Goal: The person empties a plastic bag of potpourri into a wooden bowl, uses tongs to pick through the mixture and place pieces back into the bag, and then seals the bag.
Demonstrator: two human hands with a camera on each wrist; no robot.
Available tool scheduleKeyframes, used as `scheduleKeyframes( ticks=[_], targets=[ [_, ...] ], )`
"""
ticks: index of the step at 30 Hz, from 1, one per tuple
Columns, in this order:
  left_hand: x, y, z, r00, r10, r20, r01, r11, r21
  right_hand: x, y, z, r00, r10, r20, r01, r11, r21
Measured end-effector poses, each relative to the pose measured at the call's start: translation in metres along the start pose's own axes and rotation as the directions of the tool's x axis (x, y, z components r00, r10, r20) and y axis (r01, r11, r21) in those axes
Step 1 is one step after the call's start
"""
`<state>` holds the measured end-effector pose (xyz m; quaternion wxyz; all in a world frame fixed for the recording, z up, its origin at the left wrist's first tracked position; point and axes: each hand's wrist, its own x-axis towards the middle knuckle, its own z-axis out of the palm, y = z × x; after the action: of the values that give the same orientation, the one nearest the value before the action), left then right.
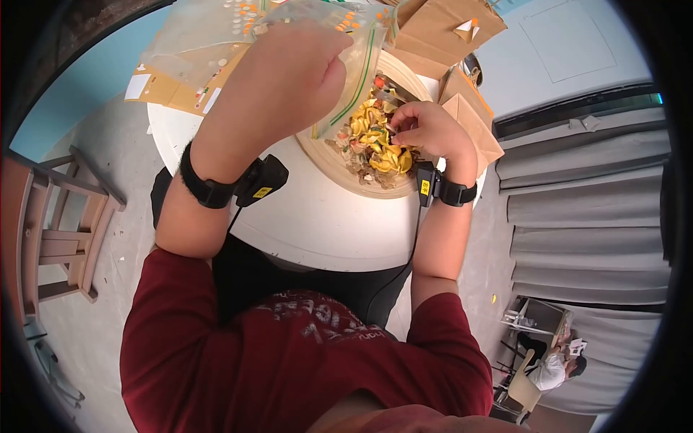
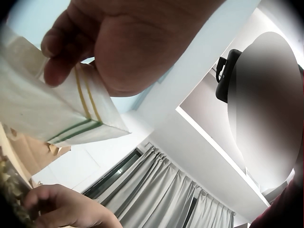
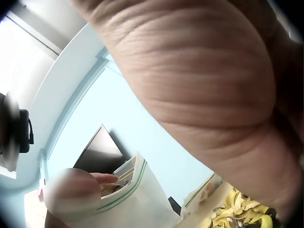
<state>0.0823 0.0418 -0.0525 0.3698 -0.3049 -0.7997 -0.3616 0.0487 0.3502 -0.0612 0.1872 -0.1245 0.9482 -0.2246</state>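
My left hand (image 1: 289, 86) grips the top edge of a clear zip-lock bag (image 2: 42, 109), whose green and yellow seal lines show in the left wrist view. The bag's mouth gapes in the right wrist view. Beside it, a heap of yellow peels (image 1: 372, 119) mixed with brown and reddish scraps lies on a round wooden tray (image 1: 317, 162). At the heap's right side is my right hand (image 1: 437, 133), fingers curled with the tips at the peels; I cannot tell whether they pinch a piece.
Brown paper bags (image 1: 447, 32) stand behind the tray on the round white table (image 1: 310, 224). More printed clear bags and a brown packet (image 1: 170, 90) lie at the back left. A wooden chair (image 1: 72, 231) is off to the left, and a seated person (image 1: 552, 372) is at the lower right.
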Motion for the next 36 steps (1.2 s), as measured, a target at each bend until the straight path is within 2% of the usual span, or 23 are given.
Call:
scheduleKeyframes(
  ticks=[2,6,9,12,18,21,24,30,36],
  targets=[
    [0.0003,0.0026,-0.0002,0.999,-0.006,0.054,0.005,1.0,0.01,-0.0005,0.0007,0.001,1.0,-0.014,-0.007,0.014,0.999,0.038],
    [0.0,0.003,0.0002,0.999,0.0,0.047,0.0,1.0,0.003,0.0,0.0014,0.0031,0.998,-0.019,-0.059,0.025,0.995,0.097],
    [-0.0004,0.0019,0.0005,1.0,0.006,0.03,-0.006,1.0,0.0,0.0002,0.0013,0.0037,1.0,-0.009,-0.017,0.011,0.997,0.082],
    [-0.0002,0.0023,-0.0005,0.999,0.003,0.04,-0.004,1.0,0.009,0.0025,0.0056,0.0064,0.996,-0.069,-0.05,0.073,0.993,0.089],
    [-0.0007,0.0022,-0.0006,0.999,0.009,0.039,-0.01,1.0,0.021,0.0036,0.0049,0.006,0.998,0.005,-0.068,-0.001,0.998,0.062],
    [-0.0006,0.0027,-0.0007,0.999,-0.005,0.053,0.004,1.0,0.021,0.0019,-0.0019,0.0055,1.0,0.019,-0.023,-0.018,1.0,0.025],
    [-0.0002,0.0028,-0.0007,0.997,-0.02,0.074,0.019,1.0,0.008,0.0054,0.0031,0.0065,1.0,-0.004,-0.004,0.004,0.999,0.04],
    [-0.0006,0.0027,0.0009,0.997,-0.033,0.073,0.034,0.999,-0.008,0.0061,0.0036,0.0056,0.999,-0.011,-0.04,0.007,0.996,-0.091],
    [0.0,0.0021,0.0005,0.996,-0.037,0.085,0.037,0.999,0.006,0.0033,0.0034,0.0094,0.998,-0.013,-0.056,0.014,1.0,0.019]
  ],
)
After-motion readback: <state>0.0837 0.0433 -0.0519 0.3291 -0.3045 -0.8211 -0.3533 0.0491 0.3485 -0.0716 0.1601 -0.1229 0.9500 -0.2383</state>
